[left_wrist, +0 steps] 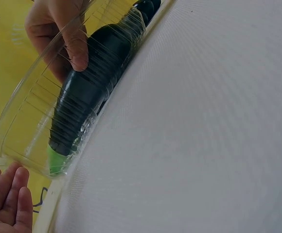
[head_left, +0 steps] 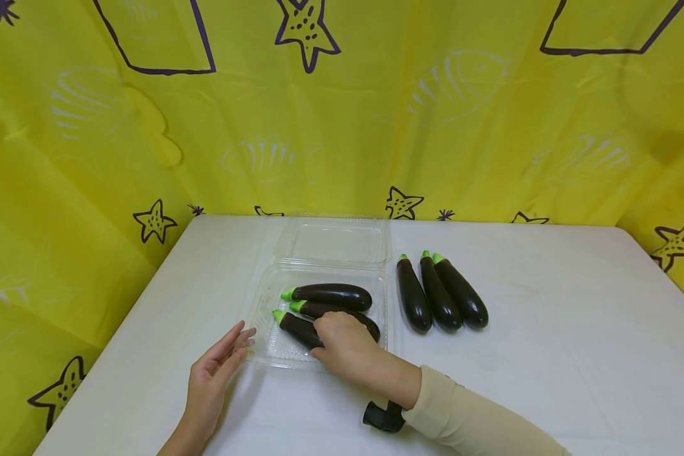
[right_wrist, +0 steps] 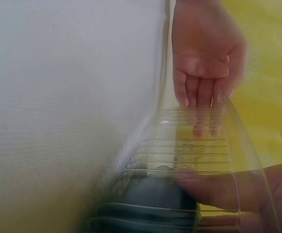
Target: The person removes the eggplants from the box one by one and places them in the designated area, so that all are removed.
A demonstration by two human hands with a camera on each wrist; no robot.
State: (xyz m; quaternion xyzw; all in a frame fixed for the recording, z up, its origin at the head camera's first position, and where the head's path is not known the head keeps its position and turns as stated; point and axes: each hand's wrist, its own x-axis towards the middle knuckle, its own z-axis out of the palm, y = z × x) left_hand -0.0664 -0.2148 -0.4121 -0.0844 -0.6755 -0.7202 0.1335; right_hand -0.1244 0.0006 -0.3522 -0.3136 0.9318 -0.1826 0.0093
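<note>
A clear plastic clamshell container (head_left: 262, 345) lies with its lid (head_left: 342, 244) folded back. Three eggplants lie inside: a rear eggplant (head_left: 333, 295), a middle eggplant (head_left: 319, 310) and a front eggplant (head_left: 297, 328). My right hand (head_left: 350, 348) grips the front eggplant, thumb on the near side, partly covering it and the middle one. Through the ribbed wall in the left wrist view, the held eggplant (left_wrist: 95, 73) shows its green stem end. At the container's left side my left hand (head_left: 213, 370) touches the wall with extended fingers (right_wrist: 204, 92).
Three more eggplants stand in a row right of the container: a left one (head_left: 413, 296), a middle one (head_left: 440, 294) and a right one (head_left: 462, 294). A white-covered table (head_left: 558, 354) carries everything. Behind it hangs a yellow patterned curtain (head_left: 353, 126).
</note>
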